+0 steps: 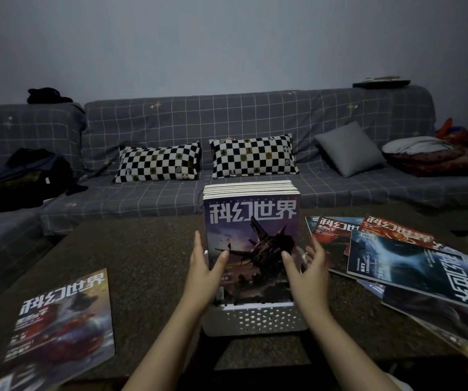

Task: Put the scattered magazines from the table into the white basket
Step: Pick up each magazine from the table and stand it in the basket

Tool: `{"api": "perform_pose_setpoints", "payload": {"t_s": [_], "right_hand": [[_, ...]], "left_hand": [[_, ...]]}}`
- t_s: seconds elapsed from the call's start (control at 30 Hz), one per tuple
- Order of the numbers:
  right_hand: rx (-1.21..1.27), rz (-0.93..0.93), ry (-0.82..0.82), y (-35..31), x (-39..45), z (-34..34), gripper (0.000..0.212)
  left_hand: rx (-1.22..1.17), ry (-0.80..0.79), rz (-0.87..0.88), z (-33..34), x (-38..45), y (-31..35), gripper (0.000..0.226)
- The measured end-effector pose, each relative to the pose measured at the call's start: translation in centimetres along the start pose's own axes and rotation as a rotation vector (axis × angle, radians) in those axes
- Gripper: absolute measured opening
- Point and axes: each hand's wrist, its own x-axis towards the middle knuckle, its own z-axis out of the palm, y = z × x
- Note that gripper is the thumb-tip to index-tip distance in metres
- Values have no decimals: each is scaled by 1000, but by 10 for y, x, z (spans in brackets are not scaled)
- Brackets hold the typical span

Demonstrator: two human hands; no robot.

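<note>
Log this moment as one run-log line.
stage: stack of magazines upright in white basket | left hand open, at stack | right hand open, at stack | left: magazines on table

"科幻世界" on the upright magazine in the basket, same title on the left magazine, on the right-hand magazines

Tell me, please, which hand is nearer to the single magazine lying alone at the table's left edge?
The left hand. It rests against the left side of the upright magazines in the white basket, facing the lone magazine; the right hand is on the basket's far side.
</note>
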Motion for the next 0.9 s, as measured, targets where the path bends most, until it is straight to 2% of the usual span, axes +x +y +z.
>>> {"api": "perform_pose_setpoints", "payload": {"t_s": [0.07,0.1,0.17,0.27,0.43,0.63,0.8,0.9], "right_hand": [[-94,-129,84,-3,-16,3,52],[-126,-200,73,-5,-23,6,41],[-132,-278,-45,-11,-34,13,23],[-56,-248,-234,-19,-47,26,12],[-52,-327,-351,-34,-71,52,15],[-1,-417,-474,-55,-109,99,16],[-18,-375,-600,-51,-134,147,19],[-82,-277,-684,-39,-145,179,26]], "left_hand": [[43,47,10,0,-8,-2,84],[59,68,19,-1,-12,-2,82],[68,90,28,-3,-20,-2,76],[94,125,27,-12,-31,-3,63],[129,164,-20,-38,-47,-9,50],[180,289,-39,-94,-69,-17,34],[290,367,-103,-142,-88,-39,29],[369,418,-178,-167,-99,-63,28]]}}
